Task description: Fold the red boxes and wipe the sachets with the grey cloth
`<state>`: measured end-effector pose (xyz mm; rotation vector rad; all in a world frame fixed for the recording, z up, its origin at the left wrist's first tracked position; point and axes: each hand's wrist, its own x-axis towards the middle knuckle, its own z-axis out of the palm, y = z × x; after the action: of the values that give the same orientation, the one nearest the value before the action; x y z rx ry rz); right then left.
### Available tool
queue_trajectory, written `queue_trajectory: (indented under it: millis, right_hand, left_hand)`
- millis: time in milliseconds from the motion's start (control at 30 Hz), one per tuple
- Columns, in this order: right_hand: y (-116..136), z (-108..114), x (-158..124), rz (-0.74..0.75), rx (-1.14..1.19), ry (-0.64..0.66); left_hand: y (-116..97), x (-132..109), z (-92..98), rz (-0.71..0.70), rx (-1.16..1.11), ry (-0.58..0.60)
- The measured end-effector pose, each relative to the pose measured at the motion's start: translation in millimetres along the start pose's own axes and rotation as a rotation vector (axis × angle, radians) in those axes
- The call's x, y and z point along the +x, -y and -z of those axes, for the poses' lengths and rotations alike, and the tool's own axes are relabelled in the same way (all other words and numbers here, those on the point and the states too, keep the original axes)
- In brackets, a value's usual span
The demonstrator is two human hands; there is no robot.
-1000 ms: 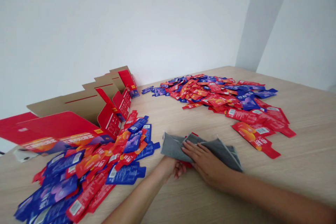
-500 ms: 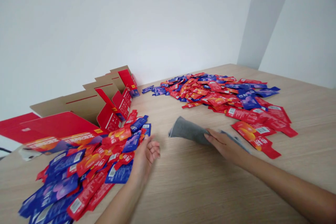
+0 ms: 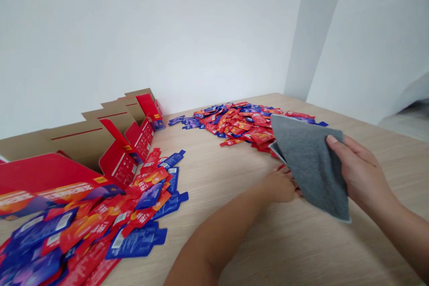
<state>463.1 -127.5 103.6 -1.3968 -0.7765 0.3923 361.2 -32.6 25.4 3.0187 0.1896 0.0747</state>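
Note:
A folded grey cloth (image 3: pixel 308 156) hangs raised over the right part of the table, gripped at its right edge by my right hand (image 3: pixel 365 172), thumb on top. My left hand (image 3: pixel 279 185) is stretched across to the right, low by the tabletop under the cloth's left side. Its fingers are mostly covered by the cloth, so whether they hold anything is unclear. Close beyond it lies the large pile of red and blue sachets (image 3: pixel 241 123), its right part hidden behind the cloth.
Another heap of red and blue sachets (image 3: pixel 134 205) lies at the left front. Behind it stand several open red cardboard boxes (image 3: pixel 80 172) in a row along the wall. The wooden table (image 3: pixel 201 161) shows between the heaps. A blurred grey-white shape (image 3: pixel 410 107) is at the far right.
My right hand has lifted the cloth off the table. My left hand has moved from the left heap across to the right, beneath the cloth. The view has turned slightly right.

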Motion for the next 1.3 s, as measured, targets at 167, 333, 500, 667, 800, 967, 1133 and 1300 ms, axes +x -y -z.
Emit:
queue_trajectory:
  millis: [167, 333, 500, 667, 800, 967, 1133, 1300]
  right_hand:
    - [-4, 4, -6, 0.175, -0.300, 0.016]
    - [-22, -26, -17, 0.369, -0.552, 0.272]
    - [-47, -94, -68, 0.641, -0.674, 0.629]
    - [-79, -134, -100, 0.783, -0.784, 1.028]
    - [-106, -127, -49, 0.632, -0.859, 0.931]
    - [-101, -107, 11, 0.317, -0.725, 0.819]
    - [-74, -120, -51, 0.363, -0.518, 0.832]
    - [-74, -150, -111, 0.616, -0.597, 1.150]
  left_hand:
    - [25, -43, -7.7, 0.174, 0.104, -0.098]
    - [41, -140, 5.7, 0.622, 0.101, -0.123]
    - [31, -193, 2.8, 0.672, 0.067, -0.116]
    - [33, -201, -7.1, 0.539, 0.253, 0.044]
    - [37, -201, -1.7, 0.580, 0.110, -0.015]
    - [37, -213, 1.5, 0.942, -0.517, -0.176]
    - [39, -220, -6.3, 1.175, -1.006, -0.268]
    - [41, -217, -12.4, 1.134, -1.316, -0.396]
